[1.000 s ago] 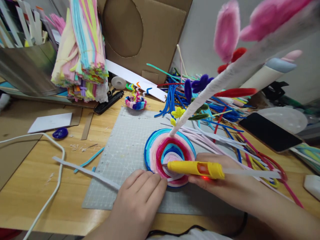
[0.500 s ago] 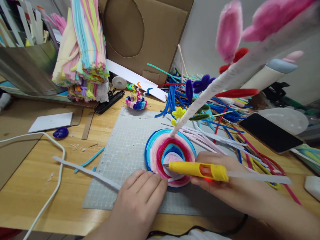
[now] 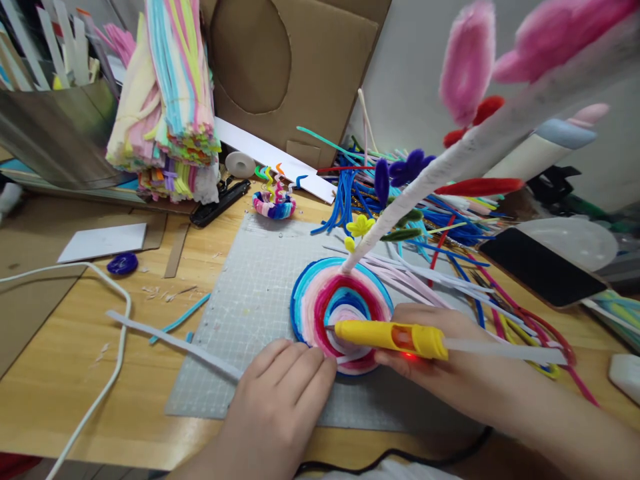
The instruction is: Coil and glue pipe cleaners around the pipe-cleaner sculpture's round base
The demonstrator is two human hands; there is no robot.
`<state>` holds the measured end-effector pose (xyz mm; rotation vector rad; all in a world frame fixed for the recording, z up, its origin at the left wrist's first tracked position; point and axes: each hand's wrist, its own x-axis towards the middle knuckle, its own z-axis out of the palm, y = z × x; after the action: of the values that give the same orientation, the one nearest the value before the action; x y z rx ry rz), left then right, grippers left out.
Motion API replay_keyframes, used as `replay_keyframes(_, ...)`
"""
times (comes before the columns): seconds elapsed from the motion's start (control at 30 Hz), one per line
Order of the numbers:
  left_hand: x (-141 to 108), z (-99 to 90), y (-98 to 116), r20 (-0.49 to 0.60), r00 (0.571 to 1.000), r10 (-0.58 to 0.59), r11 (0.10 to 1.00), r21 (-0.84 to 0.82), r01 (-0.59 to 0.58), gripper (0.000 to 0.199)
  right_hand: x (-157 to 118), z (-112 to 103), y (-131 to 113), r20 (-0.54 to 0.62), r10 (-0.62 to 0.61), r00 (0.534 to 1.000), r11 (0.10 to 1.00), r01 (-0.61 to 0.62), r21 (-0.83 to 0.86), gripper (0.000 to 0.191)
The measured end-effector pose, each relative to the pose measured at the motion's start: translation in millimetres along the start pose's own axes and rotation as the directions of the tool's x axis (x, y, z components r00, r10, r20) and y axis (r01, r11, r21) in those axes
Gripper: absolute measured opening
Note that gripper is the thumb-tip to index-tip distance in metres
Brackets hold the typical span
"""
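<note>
Glue gun (image 3: 393,340) has shifted slightly L vs. prev. frame. R hand (image 3: 445,375) is wrapped round it, tip over striped disc (image 3: 345,298), L of ctr. L hand (image 3: 285,393), fingers together, covers pale strip (image 3: 200,352) at disc's near-L rim; can't tell if pinching. Disc's on grey mat (image 3: 250,293), mid-surface (image 3: 145,400).

Yellow glue gun (image 3: 365,333) kinda partly blocked the right hand (image 3: 445,379). Above that grip, the white stem (image 3: 415,190) ran off-frame, pretty blurry.
</note>
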<state>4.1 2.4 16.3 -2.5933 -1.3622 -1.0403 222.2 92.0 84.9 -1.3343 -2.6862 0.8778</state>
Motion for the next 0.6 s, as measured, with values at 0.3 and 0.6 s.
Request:
replay_keyframes(0.3,1,-0.1,0,0.0,1.0,-0.009,1.0,-0.011,0.009,0.029,5,-10,-2,-0.063,-0.05,0.997,0.996,0.045,-0.077,0.029)
replay_keyframes(0.6,1,-1.4,0,0.008,1.0,-0.02,1.0,0.021,0.02,0.031,17,-30,-13,-0.015,-0.094,0.995,0.995,0.095,0.017,0.019)
